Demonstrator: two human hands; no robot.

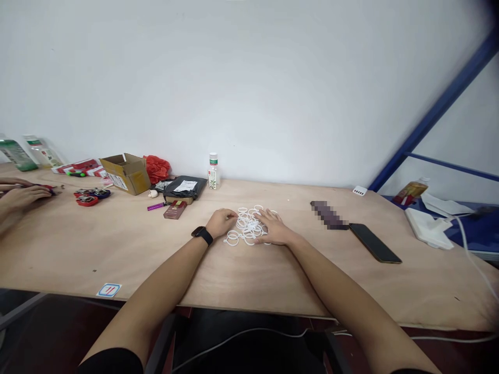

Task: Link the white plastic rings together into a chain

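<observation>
A heap of white plastic rings (249,227), some with small eyelets, lies on the wooden table in front of me. At the heap's left side rests my left hand (221,223), cupped against the rings, its fingers curved and partly hidden; a black watch (202,235) is on that wrist. My right hand (274,229) lies over the right part of the heap with its fingers spread, touching several rings and covering some of them. Neither hand lifts a ring off the table.
Left of me are a dark red box (175,210), a purple lighter (156,206), a black parcel (189,187) and an open carton (130,176). A bottle (212,171) stands by the wall. A phone (374,243) lies right. Another person's hands (27,195) work far left.
</observation>
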